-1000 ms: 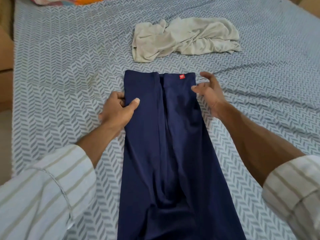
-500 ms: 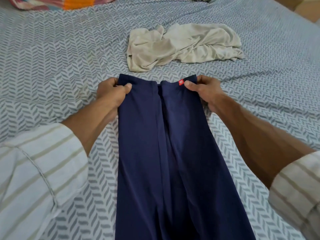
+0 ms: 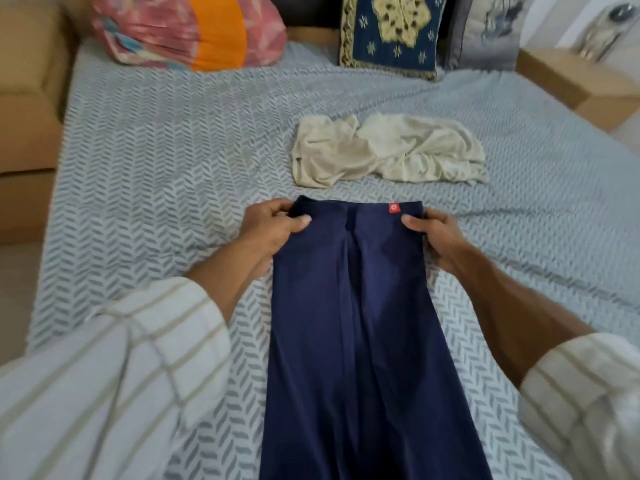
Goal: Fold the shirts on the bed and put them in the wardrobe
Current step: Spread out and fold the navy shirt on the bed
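Observation:
A navy blue shirt lies lengthwise on the bed, folded into a long narrow strip with a small red tag near its far right corner. My left hand pinches its far left corner, thumb on top. At the far right corner my right hand grips the cloth just below the tag. Beyond it a cream shirt lies crumpled on the bed.
The bed has a grey-white herringbone cover. At its head stand a pink and orange bundle, a blue patterned cushion and a grey cushion. A wooden bedside unit is at the right, and tan furniture at the left.
Both hands moved up to the shirt's far edge and took hold of its two corners. The view tilted up, bringing the pillows into sight.

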